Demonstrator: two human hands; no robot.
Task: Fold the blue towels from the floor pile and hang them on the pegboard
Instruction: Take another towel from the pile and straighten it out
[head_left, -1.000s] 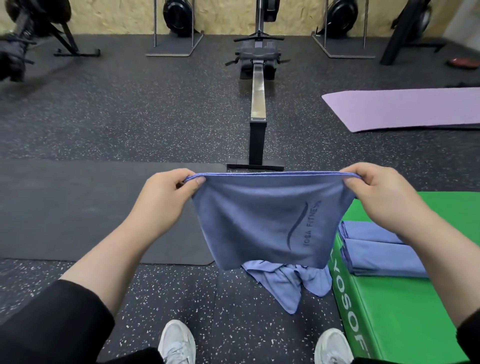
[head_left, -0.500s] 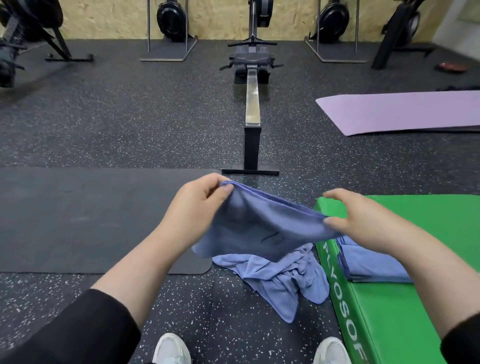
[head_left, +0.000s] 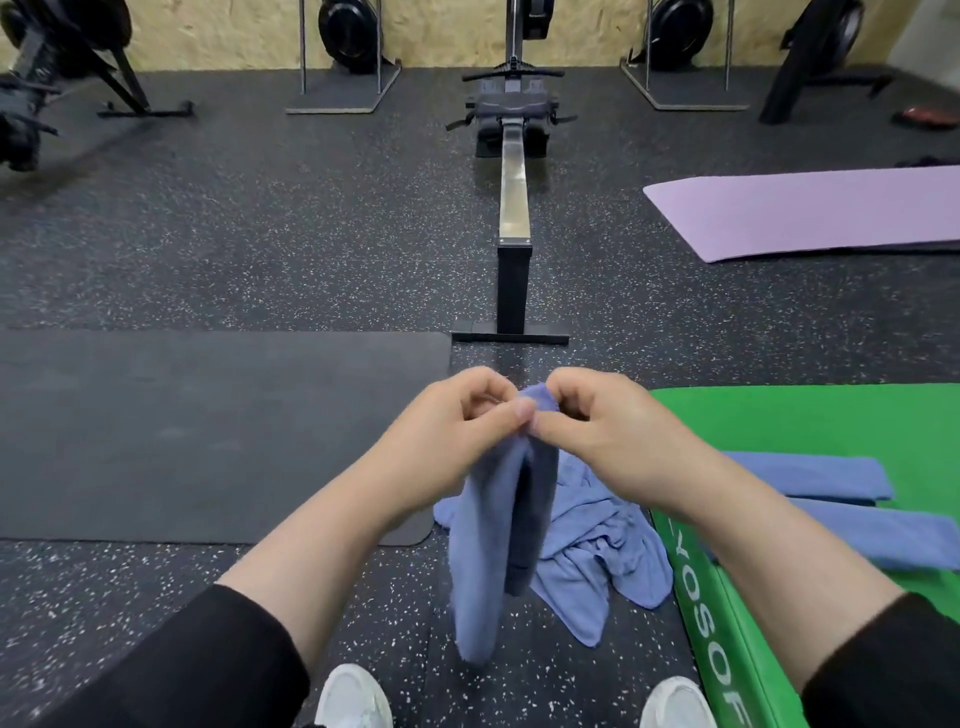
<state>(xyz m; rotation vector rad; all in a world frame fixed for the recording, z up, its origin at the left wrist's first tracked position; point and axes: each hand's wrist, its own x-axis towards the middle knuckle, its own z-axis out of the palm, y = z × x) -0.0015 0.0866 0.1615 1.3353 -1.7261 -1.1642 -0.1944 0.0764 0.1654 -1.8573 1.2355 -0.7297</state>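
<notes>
Both hands meet in front of the body: the left hand (head_left: 457, 421) and the right hand (head_left: 597, 421) each pinch the top corners of a blue towel (head_left: 493, 545) between thumb and curled fingers, knuckles almost touching. That towel hangs doubled from the pinch, its two halves facing each other, the lower end dangling above the floor between two white shoes (head_left: 353, 699).

Behind the hanging towel a crumpled pile of blue towels (head_left: 597, 551) lies on the speckled black rubber floor (head_left: 234, 249), touching the edge of a green padded block (head_left: 779, 415) at the right. On top of that block lie folded blue towels (head_left: 831, 478), flat and stacked, partly hidden by the right forearm. White letters run along the block's near side.

A dark grey mat (head_left: 208, 431) lies flat on the floor at the left, its rounded corner just beside the pile. Straight ahead stands a rowing machine (head_left: 514, 208), its metal rail pointing toward the viewer and its foot near the mat's far corner. A lilac mat (head_left: 810, 213) lies well off to the right. Along the far chipboard wall (head_left: 441, 31) stand more black machines with round flywheels. Black sleeves (head_left: 197, 665) cover both arms to mid-forearm.
</notes>
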